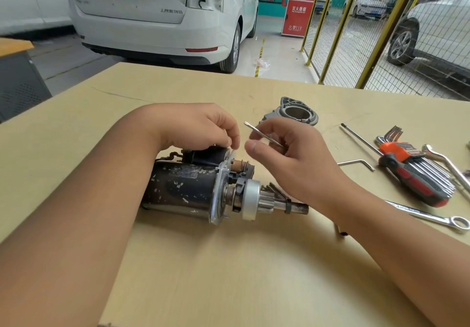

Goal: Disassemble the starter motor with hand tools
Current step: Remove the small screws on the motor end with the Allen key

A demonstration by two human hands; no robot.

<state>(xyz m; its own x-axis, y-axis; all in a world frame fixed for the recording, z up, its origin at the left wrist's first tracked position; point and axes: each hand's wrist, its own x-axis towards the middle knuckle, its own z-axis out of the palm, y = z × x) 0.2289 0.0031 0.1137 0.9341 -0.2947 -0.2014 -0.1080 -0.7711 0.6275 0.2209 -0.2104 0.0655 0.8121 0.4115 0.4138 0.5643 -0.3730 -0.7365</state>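
Observation:
The starter motor [185, 189] lies on its side on the wooden table [229, 275], black body to the left, pinion gear and shaft [279, 202] pointing right. My left hand [201, 125] rests curled on top of the solenoid [211, 155], fingertips at the mounting plate edge. Just right of it, above the pinion end, my right hand [287, 153] holds a thin silver hex key [262, 134] between its fingers, tip pointing up-left. The removed grey nose housing [292, 113] sits on the table behind my right hand.
To the right lie a loose long hex key [358, 138], a small bent hex key [358, 162], an orange hex key set [404, 153], a red-black screwdriver handle [417, 186] and two spanners [432, 218]. A white car and a mesh fence stand beyond the table.

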